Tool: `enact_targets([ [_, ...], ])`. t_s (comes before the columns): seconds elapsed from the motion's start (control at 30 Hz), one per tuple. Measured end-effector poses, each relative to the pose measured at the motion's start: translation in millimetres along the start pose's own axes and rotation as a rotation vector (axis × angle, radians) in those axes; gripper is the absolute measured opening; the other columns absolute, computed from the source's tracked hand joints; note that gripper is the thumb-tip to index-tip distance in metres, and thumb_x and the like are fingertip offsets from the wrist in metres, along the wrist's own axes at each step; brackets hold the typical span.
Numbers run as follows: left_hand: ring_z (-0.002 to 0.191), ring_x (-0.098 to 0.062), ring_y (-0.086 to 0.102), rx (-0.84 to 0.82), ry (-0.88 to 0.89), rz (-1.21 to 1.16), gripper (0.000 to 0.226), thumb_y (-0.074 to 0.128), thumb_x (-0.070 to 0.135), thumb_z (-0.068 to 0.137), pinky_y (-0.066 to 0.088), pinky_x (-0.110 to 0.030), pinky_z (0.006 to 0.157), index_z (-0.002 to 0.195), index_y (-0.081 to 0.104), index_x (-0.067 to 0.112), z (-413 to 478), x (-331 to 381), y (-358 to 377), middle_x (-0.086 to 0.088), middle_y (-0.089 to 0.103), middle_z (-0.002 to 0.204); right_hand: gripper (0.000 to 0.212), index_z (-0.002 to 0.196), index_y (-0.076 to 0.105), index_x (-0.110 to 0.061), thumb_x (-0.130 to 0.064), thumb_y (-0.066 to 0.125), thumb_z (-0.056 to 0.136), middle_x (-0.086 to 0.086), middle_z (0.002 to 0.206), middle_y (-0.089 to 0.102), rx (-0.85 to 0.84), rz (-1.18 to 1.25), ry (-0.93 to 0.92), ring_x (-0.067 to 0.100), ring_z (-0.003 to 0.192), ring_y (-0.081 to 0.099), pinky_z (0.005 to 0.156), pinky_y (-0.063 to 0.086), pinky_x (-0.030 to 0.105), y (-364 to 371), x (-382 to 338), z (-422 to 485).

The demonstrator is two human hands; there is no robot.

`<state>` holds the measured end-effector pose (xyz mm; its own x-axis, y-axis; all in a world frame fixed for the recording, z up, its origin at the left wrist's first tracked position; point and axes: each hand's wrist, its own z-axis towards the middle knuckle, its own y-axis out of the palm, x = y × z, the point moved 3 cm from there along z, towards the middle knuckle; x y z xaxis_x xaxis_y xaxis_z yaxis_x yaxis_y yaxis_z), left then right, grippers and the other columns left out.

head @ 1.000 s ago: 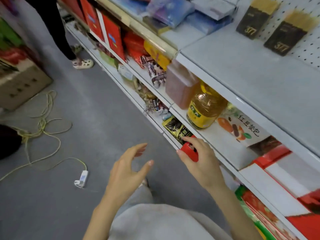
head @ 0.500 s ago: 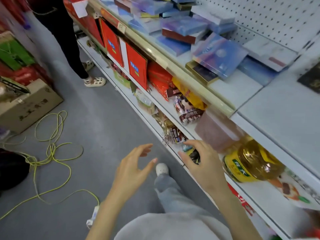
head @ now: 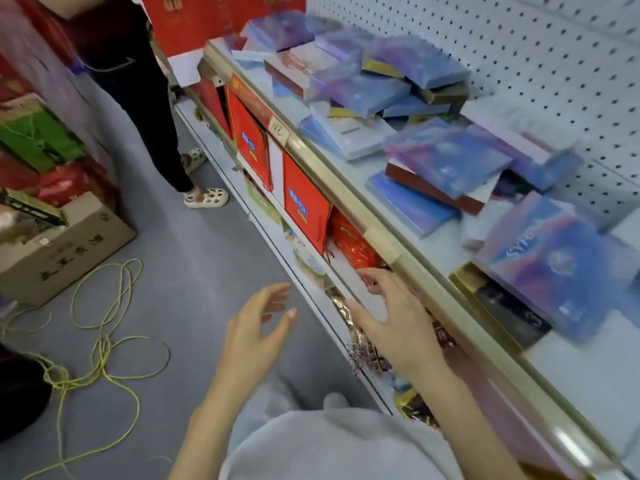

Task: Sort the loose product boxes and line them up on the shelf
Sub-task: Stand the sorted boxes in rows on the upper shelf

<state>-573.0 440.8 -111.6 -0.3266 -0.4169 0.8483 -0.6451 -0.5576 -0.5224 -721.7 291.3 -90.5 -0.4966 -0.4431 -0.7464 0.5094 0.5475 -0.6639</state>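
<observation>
Product boxes (head: 446, 161) lie jumbled on the shelf (head: 349, 192); below, the left hand (head: 256, 337) and right hand (head: 391, 320) reach forward, fingers spread, empty.

A shop — stocked shelf (head: 349, 199), pegboard (head: 519, 57).

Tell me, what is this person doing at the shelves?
A person is tidying a shop shelf. Both hands are empty and open: the left hand hovers over the aisle, the right hand reaches toward the lower shelf with red foil packets. On the white top shelf, the flat blue and purple product boxes lie in loose, overlapping heaps, not yet lined up. Another person stands further along the aisle.
</observation>
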Motion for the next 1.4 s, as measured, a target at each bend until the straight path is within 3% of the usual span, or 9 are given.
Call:
enact_targets([
  [0.13, 0.100, 0.007, 0.059, -0.041, -0.038, -0.025, 0.037, 0.065, 0.016, 0.088, 0.044, -0.007, 0.086, 0.105, 0.055, 0.047, 67, -23, -24, 0.020, 0.065, 0.106, 0.047, 0.127, 0.045, -0.039, -0.034, 0.066, 0.086, -0.030, 0.118, 0.052, 0.021, 0.060, 0.042, -0.002, 0.111, 0.052, 0.089, 0.044, 0.022, 27, -18, 75],
  [0.3, 0.099, 0.009, 0.059, -0.132, -0.031, 0.000, 0.040, 0.066, 0.014, 0.086, 0.041, -0.003, 0.083, 0.104, 0.054, 0.048, 178, -62, -69, 0.017, 0.065, 0.108, 0.050, 0.129, 0.046, -0.037, -0.036, 0.068, 0.084, -0.021, 0.123, 0.054, 0.108, 0.075, 0.108, 0.003, 0.111, 0.054, 0.091, 0.047, 0.028, 80, -46, 168],
  [0.43, 0.100, 0.009, 0.057, -0.198, 0.071, 0.141, 0.035, 0.065, 0.025, 0.087, 0.043, -0.014, 0.087, 0.111, 0.052, 0.047, 281, -75, -134, 0.023, 0.061, 0.109, 0.050, 0.128, 0.046, -0.040, -0.038, 0.067, 0.083, -0.021, 0.126, 0.052, 0.197, 0.162, 0.194, 0.007, 0.111, 0.056, 0.094, 0.050, 0.039, 112, -84, 245],
  [0.6, 0.102, 0.006, 0.056, -0.229, 0.166, 0.225, 0.034, 0.063, 0.028, 0.088, 0.043, -0.023, 0.091, 0.119, 0.054, 0.038, 396, -68, -204, 0.017, 0.061, 0.110, 0.048, 0.128, 0.049, -0.037, -0.038, 0.067, 0.084, -0.019, 0.126, 0.054, 0.279, 0.184, 0.281, 0.004, 0.111, 0.055, 0.095, 0.049, 0.035, 126, -129, 325],
  [0.8, 0.103, 0.007, 0.055, -0.285, 0.230, 0.179, 0.033, 0.062, 0.030, 0.089, 0.045, -0.025, 0.091, 0.121, 0.055, 0.034, 484, -56, -209, 0.016, 0.060, 0.113, 0.038, 0.120, 0.051, -0.038, -0.030, 0.066, 0.086, -0.018, 0.117, 0.057, 0.388, 0.256, 0.371, 0.001, 0.104, 0.057, 0.091, 0.048, 0.029, 131, -144, 399],
  [1.1, 0.111, -0.004, 0.054, -0.253, 0.339, 0.169, 0.038, 0.060, 0.037, 0.089, 0.044, -0.031, 0.097, 0.126, 0.055, 0.030, 583, -30, -181, 0.015, 0.057, 0.119, 0.018, 0.109, 0.055, -0.028, -0.028, 0.060, 0.092, -0.004, 0.115, 0.062, 0.588, 0.682, 0.676, 0.011, 0.101, 0.060, 0.085, 0.047, 0.028, 133, -126, 480],
  [1.2, 0.111, -0.008, 0.054, -0.249, 0.385, 0.177, 0.038, 0.063, 0.033, 0.090, 0.041, -0.028, 0.096, 0.126, 0.056, 0.027, 614, -14, -176, 0.012, 0.057, 0.121, 0.008, 0.099, 0.060, -0.024, -0.024, 0.060, 0.092, 0.000, 0.098, 0.069, 0.687, 0.968, 0.761, 0.017, 0.095, 0.067, 0.090, 0.052, 0.039, 132, -125, 490],
  [1.27, 0.116, -0.009, 0.050, -0.255, 0.427, 0.197, 0.038, 0.062, 0.033, 0.090, 0.038, -0.027, 0.098, 0.127, 0.055, 0.025, 632, -7, -169, 0.010, 0.056, 0.124, 0.013, 0.101, 0.061, -0.016, -0.023, 0.061, 0.091, 0.005, 0.094, 0.070, 0.773, 1.126, 0.813, 0.021, 0.092, 0.069, 0.090, 0.053, 0.040, 132, -126, 493],
  [1.4, 0.121, -0.012, 0.047, -0.319, 0.507, 0.224, 0.044, 0.054, 0.043, 0.089, 0.036, -0.032, 0.104, 0.129, 0.052, 0.024, 666, 1, -154, 0.007, 0.054, 0.128, 0.030, 0.112, 0.061, -0.003, -0.023, 0.062, 0.090, 0.020, 0.104, 0.070, 0.948, 1.340, 0.826, 0.030, 0.097, 0.069, 0.086, 0.056, 0.039, 133, -127, 500],
])
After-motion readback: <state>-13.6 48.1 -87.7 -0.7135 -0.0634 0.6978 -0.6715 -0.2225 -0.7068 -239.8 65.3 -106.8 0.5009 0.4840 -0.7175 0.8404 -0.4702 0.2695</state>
